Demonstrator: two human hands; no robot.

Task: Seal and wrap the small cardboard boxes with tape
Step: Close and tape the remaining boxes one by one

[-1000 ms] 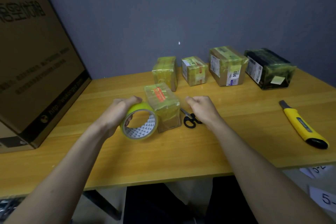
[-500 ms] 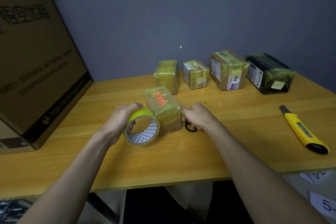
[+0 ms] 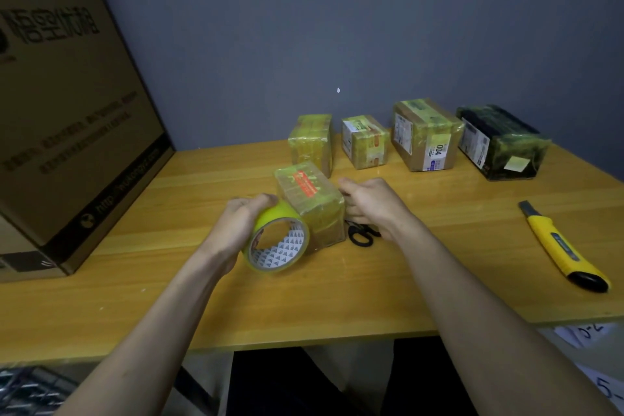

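Note:
A small cardboard box (image 3: 309,199) wrapped in yellowish tape, with a red label on top, sits on the wooden table (image 3: 337,287) in front of me. My left hand (image 3: 236,226) grips a roll of yellow tape (image 3: 278,241) that leans against the box's left front corner. My right hand (image 3: 369,206) is at the box's right side with its fingers curled against it. Black scissors (image 3: 361,235) lie partly hidden under my right hand.
Several taped boxes stand along the back wall: two small ones (image 3: 312,142) (image 3: 364,140), a larger one (image 3: 427,133) and a dark one (image 3: 501,142). A yellow utility knife (image 3: 562,246) lies at the right. A big cardboard carton (image 3: 64,118) fills the left.
My right hand has moved left from over the scissors to the box's right side. The left hand keeps the tape roll against the box.

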